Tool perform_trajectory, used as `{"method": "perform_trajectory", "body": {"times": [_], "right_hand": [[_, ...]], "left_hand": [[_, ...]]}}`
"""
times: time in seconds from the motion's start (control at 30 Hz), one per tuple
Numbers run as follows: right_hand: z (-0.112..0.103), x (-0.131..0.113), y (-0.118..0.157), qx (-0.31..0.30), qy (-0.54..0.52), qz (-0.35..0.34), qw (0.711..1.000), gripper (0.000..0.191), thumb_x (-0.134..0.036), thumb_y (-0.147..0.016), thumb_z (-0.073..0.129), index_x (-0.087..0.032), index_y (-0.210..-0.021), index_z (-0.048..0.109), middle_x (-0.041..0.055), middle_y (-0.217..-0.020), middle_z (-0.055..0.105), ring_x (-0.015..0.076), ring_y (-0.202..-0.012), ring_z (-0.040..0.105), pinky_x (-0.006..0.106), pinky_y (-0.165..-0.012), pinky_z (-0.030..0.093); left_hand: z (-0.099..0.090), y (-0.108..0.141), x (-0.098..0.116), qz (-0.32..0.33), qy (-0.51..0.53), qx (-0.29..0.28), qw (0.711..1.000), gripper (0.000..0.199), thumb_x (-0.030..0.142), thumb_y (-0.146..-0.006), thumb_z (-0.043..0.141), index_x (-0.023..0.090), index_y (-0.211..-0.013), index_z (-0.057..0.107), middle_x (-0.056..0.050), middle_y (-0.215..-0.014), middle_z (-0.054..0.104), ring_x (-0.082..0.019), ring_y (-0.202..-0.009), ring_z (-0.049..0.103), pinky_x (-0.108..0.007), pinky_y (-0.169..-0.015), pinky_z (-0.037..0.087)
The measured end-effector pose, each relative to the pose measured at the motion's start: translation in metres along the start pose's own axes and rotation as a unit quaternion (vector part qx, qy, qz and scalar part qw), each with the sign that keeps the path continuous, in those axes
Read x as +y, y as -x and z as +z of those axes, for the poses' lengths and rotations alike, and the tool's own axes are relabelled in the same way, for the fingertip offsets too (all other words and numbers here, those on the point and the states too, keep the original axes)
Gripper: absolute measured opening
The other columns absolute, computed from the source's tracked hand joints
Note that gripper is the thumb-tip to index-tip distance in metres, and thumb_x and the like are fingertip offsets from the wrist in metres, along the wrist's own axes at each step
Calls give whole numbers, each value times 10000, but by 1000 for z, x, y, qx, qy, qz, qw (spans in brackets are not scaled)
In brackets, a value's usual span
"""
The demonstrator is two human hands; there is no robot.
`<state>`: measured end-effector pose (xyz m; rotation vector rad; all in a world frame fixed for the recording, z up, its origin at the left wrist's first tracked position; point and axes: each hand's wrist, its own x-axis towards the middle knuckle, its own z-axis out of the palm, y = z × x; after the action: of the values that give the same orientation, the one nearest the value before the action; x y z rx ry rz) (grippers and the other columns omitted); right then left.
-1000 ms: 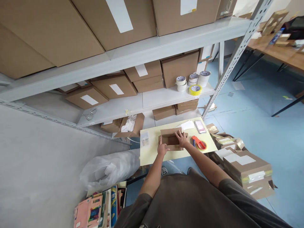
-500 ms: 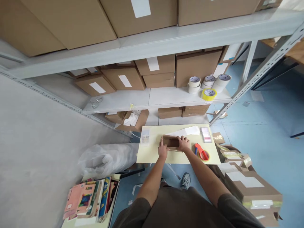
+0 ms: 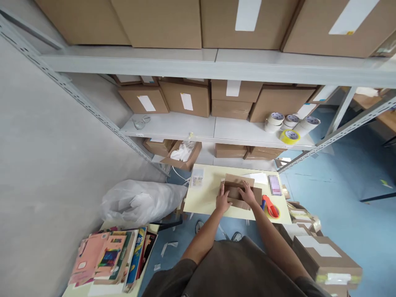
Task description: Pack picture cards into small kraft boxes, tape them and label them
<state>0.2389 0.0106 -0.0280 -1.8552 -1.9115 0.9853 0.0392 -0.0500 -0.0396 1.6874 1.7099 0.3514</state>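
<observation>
A small brown cardboard box stands on the pale yellow tabletop, its top open and its flaps folded outward. My left hand grips the box's left end, with the thumb along the near side. My right hand holds the right end, its fingers bent over the edge toward the inside. Just right of the box lies an orange tape dispenser with a yellow tape roll. White paper lies behind the box, and a phone-like item, blurred out, is near the right edge.
Metal shelving rises behind the table, loaded with cartons. Tape rolls sit on the middle shelf. A plastic bag and a pile of books are at left; stacked cardboard boxes stand at right.
The box's flaps have been spread outward from upright. My right hand has shifted from the outer edge toward the box's inside. The camera view has turned slightly.
</observation>
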Motion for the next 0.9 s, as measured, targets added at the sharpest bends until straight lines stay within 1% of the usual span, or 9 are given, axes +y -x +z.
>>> {"method": "perform_trajectory", "body": {"times": [0.07,0.17,0.23,0.33,0.47,0.53,0.63,0.77,0.9], "right_hand": [[21,-30,1,16,-40,-32,999,667,-418,-986,457,-277,-1635,400,96,-1704,387,304,-1606,309,513,-1253,372],[58,-79,-9,2,-34,-63,997,695,-333,-956,468,-272,-1645,398,81,-1703,398,287,-1610,306,495,-1248,390],[80,-107,-24,-11,-14,-67,998,698,-328,-950,485,-275,-1642,413,75,-1704,399,285,-1614,298,488,-1255,379],[110,-134,-51,-36,14,-55,998,701,-342,-950,524,-242,-1638,429,101,-1722,364,302,-1608,307,476,-1255,368],[152,-143,-83,-63,21,-20,998,736,-341,-952,548,-190,-1654,387,153,-1727,342,326,-1600,319,501,-1248,364],[175,-140,-98,-78,23,21,996,733,-360,-962,549,-166,-1650,384,185,-1721,341,346,-1572,373,508,-1238,378],[208,-132,-118,-90,22,65,994,736,-402,-967,566,-178,-1643,382,196,-1691,391,362,-1541,422,514,-1215,414],[251,-131,-132,-98,32,31,994,695,-378,-943,600,-170,-1590,454,201,-1622,487,376,-1566,371,554,-1232,389],[285,-149,-128,-110,28,-22,993,596,-351,-950,589,-152,-1511,546,187,-1520,595,351,-1534,429,502,-1202,442]], "left_hand": [[-5,0,-8,16,27,-7,999,759,366,-861,787,265,-1565,521,-78,-1802,96,-352,-1640,182,-491,-1230,405],[-26,-7,-30,34,60,15,998,684,326,-973,612,282,-1632,432,-68,-1748,314,-288,-1628,240,-453,-1289,322],[-47,-14,-54,22,79,35,996,597,311,-1008,545,259,-1599,483,-89,-1698,412,-281,-1604,304,-439,-1316,268],[-80,-26,-98,-34,105,65,992,489,338,-1033,512,206,-1498,587,-141,-1675,436,-304,-1579,351,-448,-1312,267],[-113,-47,-161,-100,134,77,983,523,246,-995,573,168,-1512,549,-177,-1655,454,-292,-1591,332,-434,-1312,257],[-121,-57,-188,-126,144,73,979,589,160,-952,598,120,-1533,510,-213,-1655,439,-295,-1587,343,-421,-1309,253],[-125,-70,-221,-157,153,66,973,678,85,-898,624,72,-1556,463,-254,-1635,448,-312,-1556,396,-412,-1292,280],[-123,-81,-248,-186,176,58,965,681,100,-863,697,52,-1516,510,-264,-1553,546,-346,-1456,523,-407,-1228,377],[-123,-81,-258,-216,193,53,956,532,136,-929,663,70,-1452,587,-213,-1337,721,-311,-1242,669,-377,-1077,480]]}}
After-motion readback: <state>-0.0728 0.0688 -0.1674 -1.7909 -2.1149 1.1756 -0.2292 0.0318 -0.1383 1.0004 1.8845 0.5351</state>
